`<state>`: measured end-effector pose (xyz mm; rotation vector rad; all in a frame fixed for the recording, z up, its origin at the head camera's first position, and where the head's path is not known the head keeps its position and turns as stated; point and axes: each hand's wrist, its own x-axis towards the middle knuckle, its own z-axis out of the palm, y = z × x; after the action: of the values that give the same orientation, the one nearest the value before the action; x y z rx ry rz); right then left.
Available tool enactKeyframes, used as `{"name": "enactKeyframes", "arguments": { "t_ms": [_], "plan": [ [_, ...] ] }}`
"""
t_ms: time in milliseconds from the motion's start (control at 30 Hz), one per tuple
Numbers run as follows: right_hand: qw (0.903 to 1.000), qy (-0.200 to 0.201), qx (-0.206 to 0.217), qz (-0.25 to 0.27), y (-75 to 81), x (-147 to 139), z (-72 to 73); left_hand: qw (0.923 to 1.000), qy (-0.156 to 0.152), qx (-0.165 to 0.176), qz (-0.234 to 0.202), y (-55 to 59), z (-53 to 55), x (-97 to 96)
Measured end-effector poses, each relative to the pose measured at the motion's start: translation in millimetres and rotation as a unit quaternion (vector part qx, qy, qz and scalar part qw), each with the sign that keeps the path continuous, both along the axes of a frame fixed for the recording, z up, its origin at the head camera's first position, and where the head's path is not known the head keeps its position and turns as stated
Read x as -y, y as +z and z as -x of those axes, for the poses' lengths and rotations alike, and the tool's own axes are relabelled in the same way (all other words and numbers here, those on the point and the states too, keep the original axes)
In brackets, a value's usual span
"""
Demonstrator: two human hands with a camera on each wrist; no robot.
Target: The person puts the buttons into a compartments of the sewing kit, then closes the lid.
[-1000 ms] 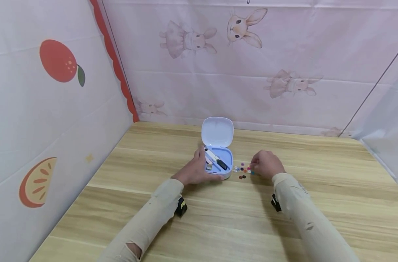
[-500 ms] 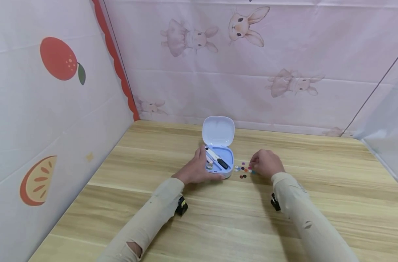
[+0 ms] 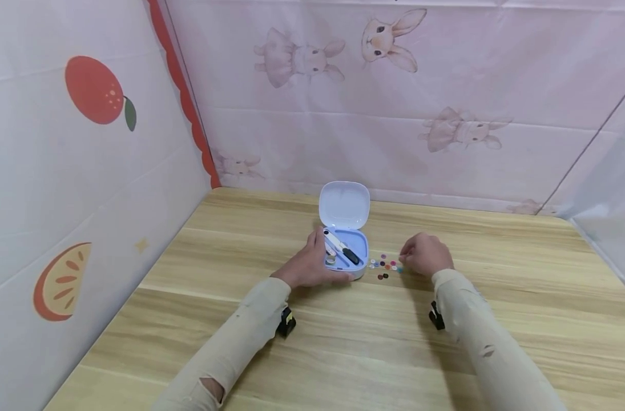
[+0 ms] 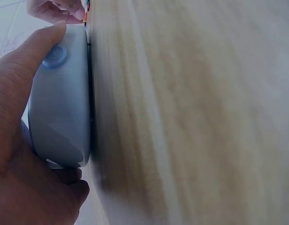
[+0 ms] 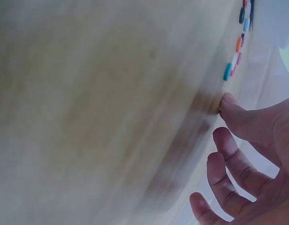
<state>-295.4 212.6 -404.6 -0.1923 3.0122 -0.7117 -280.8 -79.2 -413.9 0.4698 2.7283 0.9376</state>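
Note:
My left hand (image 3: 309, 265) holds the left side and front of a light blue sewing box (image 3: 361, 273) on the table. Its thumb lies along the front by the round catch (image 4: 55, 56), seen in the left wrist view. The lid (image 3: 344, 205) stands up. Inside lie black-and-white thread snips (image 3: 345, 251) and a small round silvery piece (image 3: 330, 260). Right of the box several coloured buttons (image 3: 387, 266) lie scattered. Just beyond them, my right hand (image 3: 426, 254) pinches a tiny yellowish button (image 5: 220, 110) at the tabletop; only its edge shows. The other fingers are loosely bent.
The wood-grain table (image 3: 343, 354) reaches back to a pink rabbit-print cloth (image 3: 302, 148). A white fruit-print sheet (image 3: 24, 200) borders its left side. A dark brown and a black button (image 3: 386, 275) lie slightly in front of the main cluster.
My right hand has shifted slightly right, away from the button cluster, uncovering more of it. My left hand keeps its hold on the box. The head view has tilted slightly.

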Motion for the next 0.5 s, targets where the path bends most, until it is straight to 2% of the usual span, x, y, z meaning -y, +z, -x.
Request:
{"name": "enactKeyframes", "arguments": {
  "t_ms": [267,500],
  "plan": [
    [0.9996,-0.018,0.019,0.011,2.0,-4.9,0.1,1.0,0.003,0.0,0.007,-1.5,1.0,0.1],
    [0.9997,-0.004,-0.017,-0.016,2.2,-2.5,1.8,1.0,0.004,0.0,0.002,-0.8,0.5,-0.8]
  ]
}}
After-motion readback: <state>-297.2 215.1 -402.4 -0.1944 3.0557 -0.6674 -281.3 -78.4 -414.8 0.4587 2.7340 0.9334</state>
